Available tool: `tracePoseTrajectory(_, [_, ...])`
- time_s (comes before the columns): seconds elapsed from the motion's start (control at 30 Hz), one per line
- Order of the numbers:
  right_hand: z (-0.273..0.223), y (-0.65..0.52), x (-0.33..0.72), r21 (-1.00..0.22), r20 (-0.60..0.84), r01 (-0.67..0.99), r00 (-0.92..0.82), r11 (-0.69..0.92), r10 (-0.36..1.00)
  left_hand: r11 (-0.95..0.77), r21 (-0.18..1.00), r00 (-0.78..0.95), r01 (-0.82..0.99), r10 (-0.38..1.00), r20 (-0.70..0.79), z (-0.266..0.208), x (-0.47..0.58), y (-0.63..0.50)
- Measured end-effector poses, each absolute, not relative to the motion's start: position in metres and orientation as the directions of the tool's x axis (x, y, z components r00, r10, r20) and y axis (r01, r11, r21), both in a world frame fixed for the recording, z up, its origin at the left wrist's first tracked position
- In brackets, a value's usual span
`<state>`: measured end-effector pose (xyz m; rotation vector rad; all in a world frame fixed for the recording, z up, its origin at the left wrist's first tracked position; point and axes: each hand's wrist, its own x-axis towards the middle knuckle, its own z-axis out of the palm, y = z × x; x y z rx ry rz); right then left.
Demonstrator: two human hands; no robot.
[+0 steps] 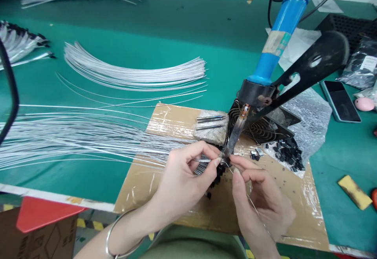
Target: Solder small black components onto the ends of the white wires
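A soldering iron [266, 60] with a blue handle is clamped at a slant, its tip [235, 137] pointing down between my hands. Just left of that tip, my left hand [188, 172] pinches the end of a thin white wire between thumb and fingers. My right hand [262, 196] is closed on a strand of solder wire [257, 210], which trails back past the palm and reaches up to the iron's tip. Small black connectors [217, 178] lie partly hidden beneath my fingers. Whether wire, solder and tip touch is too small to tell.
Many white wires [88, 137] spread in from the left; another bundle [135, 72] lies behind. Cardboard [176, 115] covers the work spot. Around the iron are a black fan [256, 127], its black bracket [312, 70], loose black pieces [290, 155], a phone [341, 101] and a sponge [355, 192].
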<state>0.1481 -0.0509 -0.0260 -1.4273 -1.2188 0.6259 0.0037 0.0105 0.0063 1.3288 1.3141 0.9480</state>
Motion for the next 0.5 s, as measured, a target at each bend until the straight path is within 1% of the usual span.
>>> tracePoseTrajectory(0.33, [-0.0260,-0.0499,0.1474,-0.908,0.288,0.391,0.315,0.153,0.904,0.103,0.967,0.087,0.232,0.988,-0.126,0.0042,0.0044,0.0103])
tracePoseTrajectory(0.5, [-0.0298,-0.0482,0.1472,-0.866,0.357,0.458,0.290,0.199,0.888,0.102,0.964,0.086,0.245,0.988,-0.126,0.0034,0.0051,0.0101])
